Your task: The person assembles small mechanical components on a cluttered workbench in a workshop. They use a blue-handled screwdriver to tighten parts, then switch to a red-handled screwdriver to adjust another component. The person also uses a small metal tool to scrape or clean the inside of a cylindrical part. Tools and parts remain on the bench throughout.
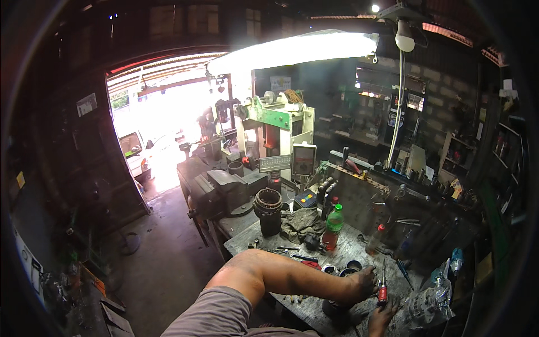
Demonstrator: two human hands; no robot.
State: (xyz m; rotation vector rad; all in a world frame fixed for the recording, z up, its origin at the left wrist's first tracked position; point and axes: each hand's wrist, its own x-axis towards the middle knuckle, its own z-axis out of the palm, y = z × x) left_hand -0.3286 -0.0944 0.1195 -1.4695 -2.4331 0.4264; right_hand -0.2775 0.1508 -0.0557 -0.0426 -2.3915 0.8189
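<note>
My left arm reaches across the metal-topped workbench. My left hand [364, 282] is closed, fingers curled, beside dark round parts [351, 267]; whatever it grips is hidden. Lower down, my right hand [382, 321] has its fingers at the butt of a screwdriver [383, 294] with a red handle, and its thin shaft points away from me, close to my left hand. Partly under my left forearm is a dark cylindrical part [336, 309]. A second, blue-handled tool [404, 274] lies to the right of the screwdriver.
A green-capped bottle [333, 227] with reddish liquid and a smaller red-capped bottle [375, 238] stand behind my hands. Farther left are a dark ribbed cylinder [269, 212], a grey rag [301, 224] and a large vise [230, 191]. Clear plastic wrap [429, 303] lies at the right.
</note>
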